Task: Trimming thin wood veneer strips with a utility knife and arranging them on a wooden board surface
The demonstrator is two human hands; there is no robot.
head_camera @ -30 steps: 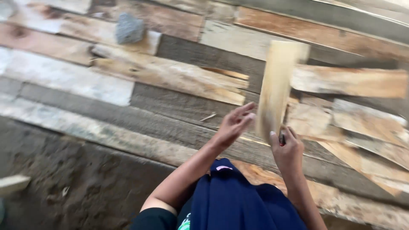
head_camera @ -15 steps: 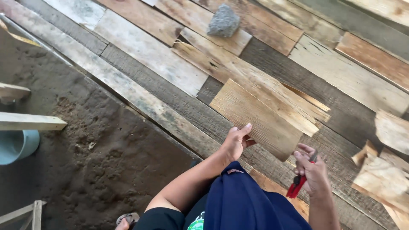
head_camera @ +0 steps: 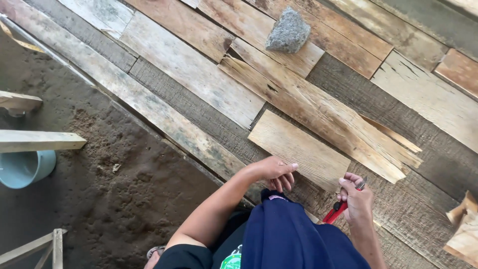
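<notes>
Resting flat now, the short plank [head_camera: 298, 149] lies on the board floor [head_camera: 189, 74], w/ its near edge just ahead of the person's knees; a sec ago it was upright in both hands, half a sec ago just set down. Left hand [head_camera: 273, 173] has let go, fingers loosely curled, tips touching the plank's near edge. Right hand [head_camera: 354, 199] is clenched round a red-handled tool [head_camera: 334, 212], prob. a cutter, just beside the plank's right corner. Grey stone [head_camera: 288, 31] sits well apart up top. So the placing looks done; tool is at the ready.
</notes>
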